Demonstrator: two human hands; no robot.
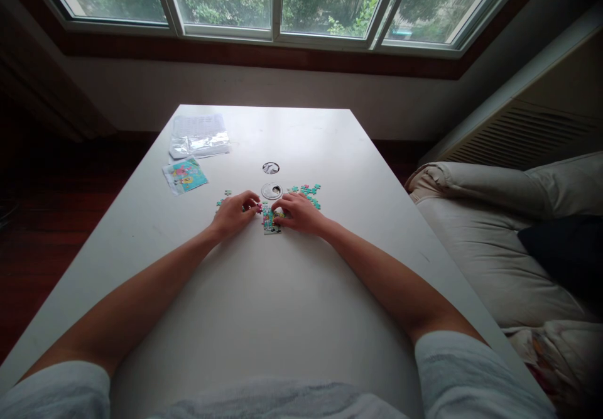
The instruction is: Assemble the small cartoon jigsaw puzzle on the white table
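Note:
A small joined patch of jigsaw puzzle (271, 223) lies mid-table, teal and pink. My right hand (298, 212) rests on its right edge with fingertips pressing on the pieces. Just left of the patch, my left hand (234, 213) pinches a small pink piece (258, 207) at its fingertips. Loose teal pieces (308, 191) are scattered beyond my right hand, and a few more (225, 196) lie by my left hand.
A white table (264, 318) holds a round tin base (272, 190) and its lid (270, 168), a colourful picture card (185, 175) and a clear plastic bag with paper (198, 135) at far left. A sofa with cushions (509, 230) stands at the right.

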